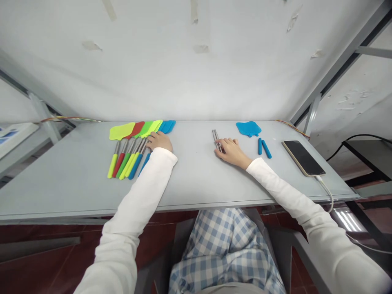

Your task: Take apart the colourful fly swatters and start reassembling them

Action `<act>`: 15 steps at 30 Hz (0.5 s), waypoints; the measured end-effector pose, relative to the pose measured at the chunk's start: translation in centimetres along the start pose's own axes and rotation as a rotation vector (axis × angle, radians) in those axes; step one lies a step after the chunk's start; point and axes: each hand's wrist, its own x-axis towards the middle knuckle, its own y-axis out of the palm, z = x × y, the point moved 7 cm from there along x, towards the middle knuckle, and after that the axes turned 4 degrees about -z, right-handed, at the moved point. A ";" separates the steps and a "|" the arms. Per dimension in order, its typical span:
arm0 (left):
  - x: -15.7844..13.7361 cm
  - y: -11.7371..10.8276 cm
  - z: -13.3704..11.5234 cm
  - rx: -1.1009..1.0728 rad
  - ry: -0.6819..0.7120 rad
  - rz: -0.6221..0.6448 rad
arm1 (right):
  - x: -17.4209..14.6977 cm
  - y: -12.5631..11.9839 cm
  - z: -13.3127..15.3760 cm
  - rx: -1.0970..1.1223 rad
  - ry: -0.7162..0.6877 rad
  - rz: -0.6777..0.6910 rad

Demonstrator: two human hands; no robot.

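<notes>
My right hand (231,152) lies palm down on the metal rods (214,135), near the middle of the table (192,175). Its fingers are bent over them and touch them, but whether they are clamped or only resting, I cannot tell. I see at least two rods, lying side by side, with their far ends pointing to the wall.

My left hand (159,141) is at the right end of the row of swatters (123,165), over the blue ones. The fingers are curled down among the stems, and I cannot tell if they close on something. The row goes from yellow through red, green and yellow again to blue, with the grips toward me.

To the right of the rods are a blue head (248,128) and two blue handles (266,149), apart from the rods. Farther right is the phone (303,158) with its cable (327,190).

I judge that the step in hand is arranging: the left hand at the row, the right at the loose rods. The next move, I think, calls for a sure pinch on one rod, because thin rods can roll, and for a left hand free to help.
</notes>
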 end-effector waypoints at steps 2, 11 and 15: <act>0.2 0.1 0.0 -0.007 0.036 0.000 | -0.1 0.1 0.1 0.020 0.013 0.011; 0.7 0.1 -0.6 0.097 0.100 -0.001 | -0.1 0.1 0.0 0.054 0.027 0.022; 1.1 -0.1 0.4 0.227 0.031 0.064 | -0.1 0.2 -0.1 0.064 0.031 0.024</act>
